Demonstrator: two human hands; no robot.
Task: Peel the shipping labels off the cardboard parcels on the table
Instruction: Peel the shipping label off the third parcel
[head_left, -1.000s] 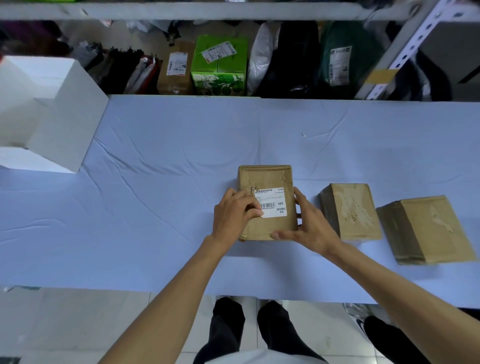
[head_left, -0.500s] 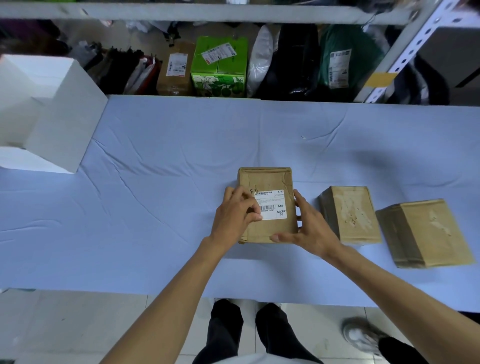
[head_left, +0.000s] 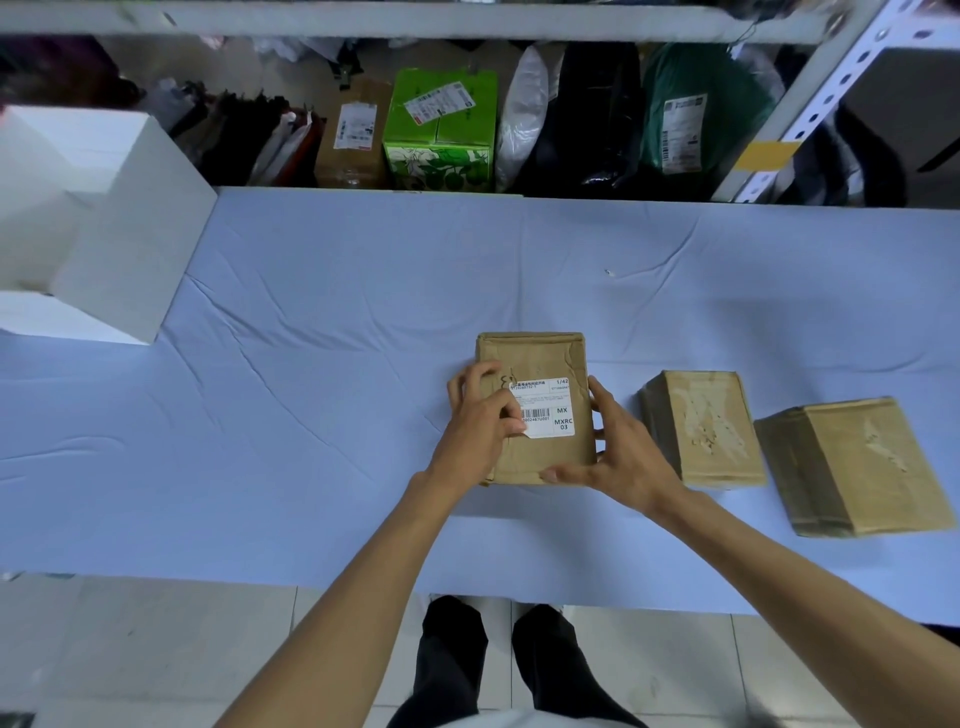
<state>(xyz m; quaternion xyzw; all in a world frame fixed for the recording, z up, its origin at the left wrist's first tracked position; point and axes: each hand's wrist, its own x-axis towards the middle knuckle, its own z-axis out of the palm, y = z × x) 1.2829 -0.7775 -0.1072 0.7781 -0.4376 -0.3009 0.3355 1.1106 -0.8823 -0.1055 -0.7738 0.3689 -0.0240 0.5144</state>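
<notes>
Pale blue cloth, creased in long folds, covers the table (head_left: 311, 415) where I stand. On it, straight ahead of me and toward the near edge, lies the labelled parcel (head_left: 540, 353), a flat brown cardboard box with dented corners. Its white shipping label (head_left: 553, 410), printed with a barcode and "MX MXRC 03", sits on the right part of the top face.

My left hand (head_left: 478, 421) is at the parcel's left side with its fingers curled. Thumb and forefinger nip the label's near left corner, which looks slightly raised off the cardboard. My right hand (head_left: 623, 457) grasps the same parcel from the other side, fingers up along its right edge and thumb stretched along its near edge. The parcel lies flat on the cloth.

Just right of the labelled parcel, not touching it, lies a second parcel (head_left: 701, 431) whose top is scarred with pale torn patches. Further right is a third parcel (head_left: 862, 467) with a smaller torn mark, close to the second but apart from it.

Far to the left of the labelled parcel and further back stands a white box (head_left: 119, 244). Beyond the labelled parcel, past the table's far edge, a shelf holds a green carton (head_left: 441, 140) and a brown carton (head_left: 356, 150), each with a label of its own, among dark bags.
</notes>
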